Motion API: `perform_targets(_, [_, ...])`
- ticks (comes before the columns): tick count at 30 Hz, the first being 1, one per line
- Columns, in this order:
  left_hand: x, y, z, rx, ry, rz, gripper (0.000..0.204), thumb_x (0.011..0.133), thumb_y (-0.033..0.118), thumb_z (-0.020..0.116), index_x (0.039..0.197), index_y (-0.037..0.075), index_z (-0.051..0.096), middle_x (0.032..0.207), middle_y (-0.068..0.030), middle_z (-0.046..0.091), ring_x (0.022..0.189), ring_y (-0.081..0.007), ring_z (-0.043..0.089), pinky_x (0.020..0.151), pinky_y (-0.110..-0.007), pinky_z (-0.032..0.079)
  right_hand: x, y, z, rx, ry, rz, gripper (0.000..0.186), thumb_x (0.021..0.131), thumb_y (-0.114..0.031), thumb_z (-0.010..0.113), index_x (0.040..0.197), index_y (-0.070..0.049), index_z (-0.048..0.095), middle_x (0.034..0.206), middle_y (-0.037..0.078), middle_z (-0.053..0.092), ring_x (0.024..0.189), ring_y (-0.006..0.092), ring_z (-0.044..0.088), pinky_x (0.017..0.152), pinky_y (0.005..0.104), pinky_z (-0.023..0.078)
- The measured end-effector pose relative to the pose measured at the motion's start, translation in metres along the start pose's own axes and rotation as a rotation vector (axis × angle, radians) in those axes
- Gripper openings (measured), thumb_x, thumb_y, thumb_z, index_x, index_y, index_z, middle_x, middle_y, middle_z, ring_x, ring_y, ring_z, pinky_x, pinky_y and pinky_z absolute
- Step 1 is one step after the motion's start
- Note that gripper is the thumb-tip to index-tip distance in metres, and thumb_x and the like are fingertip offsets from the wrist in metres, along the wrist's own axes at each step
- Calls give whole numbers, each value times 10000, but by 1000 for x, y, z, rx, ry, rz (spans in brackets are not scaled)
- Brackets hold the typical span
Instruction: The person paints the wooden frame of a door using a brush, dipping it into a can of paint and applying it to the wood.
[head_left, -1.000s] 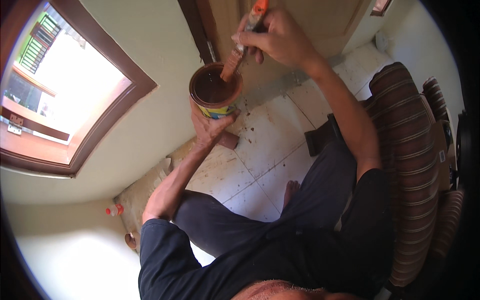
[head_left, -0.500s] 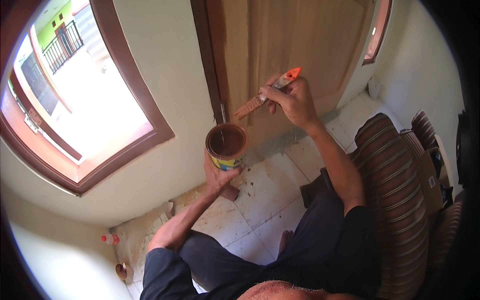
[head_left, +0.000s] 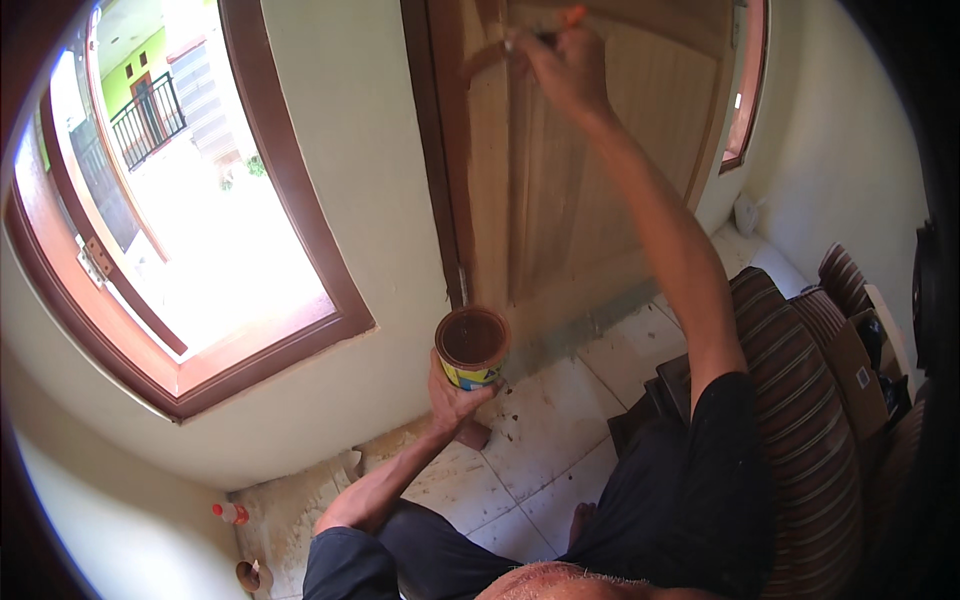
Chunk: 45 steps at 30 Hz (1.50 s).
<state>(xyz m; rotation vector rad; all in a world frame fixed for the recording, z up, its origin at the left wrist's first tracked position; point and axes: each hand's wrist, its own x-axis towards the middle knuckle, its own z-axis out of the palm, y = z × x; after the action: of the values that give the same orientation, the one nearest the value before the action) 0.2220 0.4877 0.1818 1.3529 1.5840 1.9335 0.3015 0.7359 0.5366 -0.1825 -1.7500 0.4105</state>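
Observation:
My left hand point(head_left: 457, 400) is wrapped round a paint can point(head_left: 469, 376) with a yellow and blue label, held upright. Brown paint shows inside its open top. Higher up, my right hand point(head_left: 575, 70) grips a paintbrush point(head_left: 573, 17) by its handle, whose orange end sticks out above my fingers. The bristles are blurred and point left toward the upper part of a wooden door point(head_left: 610, 180). Whether they touch the surface I cannot tell. Brown paint covers a strip along the door's left side; the panel to its right is paler bare wood.
An open window with a brown frame point(head_left: 345, 305) is on the left. To my right stands a brown striped sofa point(head_left: 800, 400) with a cardboard box point(head_left: 852, 372). A red-capped bottle point(head_left: 232, 513) and a small brown container point(head_left: 248, 574) stand on the tiled floor point(head_left: 540, 430) at lower left.
My right hand has lifted the brush from just above the can to the upper part of the door. The can sits slightly lower and farther right in view, as the whole view has shifted.

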Motion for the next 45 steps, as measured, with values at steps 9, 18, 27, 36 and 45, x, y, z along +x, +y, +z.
perform_targets(9, [-3,1,-5,5,61,-29,844,568,263,871,1252,29,434,1126,-144,595,1013,-244,602,879,-374,488,63,-54,14,114,380,-475,193,897,-125,645,744,-9,646,630,26,649,582,108,638,529,287,470])
perform_targets(18, [-8,-3,-16,63,67,-34,832,557,251,884,1226,34,440,1117,-129,597,1010,-237,603,865,-360,500,-183,49,34,-128,117,-162,159,833,-162,692,723,-67,629,521,23,521,466,100,493,449,285,383])
perform_targets(27, [-10,-5,-20,65,54,-25,815,581,226,866,1239,21,431,1124,-137,598,1015,-245,604,876,-359,490,-42,14,41,70,213,-169,178,873,-180,696,754,-50,668,604,-34,616,552,63,593,483,240,441])
perform_targets(36, [-13,-9,-25,101,95,-40,829,572,231,868,1240,23,423,1109,-142,601,998,-257,610,867,-376,491,-163,46,60,-5,256,-285,90,870,-144,688,856,-55,685,652,70,640,559,149,630,507,297,464])
perform_targets(45, [-9,-3,-21,163,83,-24,815,573,248,868,1228,25,437,1104,-140,593,1000,-257,602,874,-379,484,-254,74,47,4,-147,33,171,877,-148,677,747,-57,613,537,16,519,480,112,497,448,288,385])
